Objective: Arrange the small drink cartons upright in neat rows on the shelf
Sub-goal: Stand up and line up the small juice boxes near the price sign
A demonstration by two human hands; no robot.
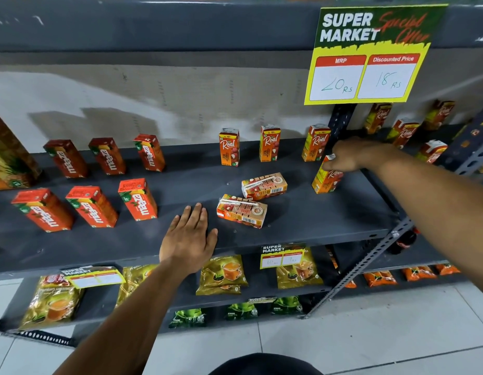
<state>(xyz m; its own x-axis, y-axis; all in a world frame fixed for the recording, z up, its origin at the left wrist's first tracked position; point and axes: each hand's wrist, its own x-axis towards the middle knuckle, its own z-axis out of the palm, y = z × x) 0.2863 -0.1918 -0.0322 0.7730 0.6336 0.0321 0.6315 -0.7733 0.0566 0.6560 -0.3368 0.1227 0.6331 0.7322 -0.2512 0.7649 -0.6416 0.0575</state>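
On the dark grey shelf point(302, 220), three orange Real cartons stand upright along the back: one at the left point(229, 147), one in the middle point(269, 144), one at the right point(315, 144). My right hand point(348, 155) grips the top of a fourth Real carton point(327, 178), which stands slightly tilted in front of them at the right. Two Real cartons lie flat mid-shelf, one further back point(264, 185) and one nearer point(241, 211). My left hand point(190, 236) rests flat and open on the shelf, just left of the nearer fallen carton.
Red Maaza cartons stand in two rows on the left, back row point(107, 156) and front row point(92, 207). A yellow price sign point(367, 55) hangs above. More Real cartons point(404, 132) stand beyond a metal upright point(340, 120). Tea packets point(221, 274) fill the shelf below.
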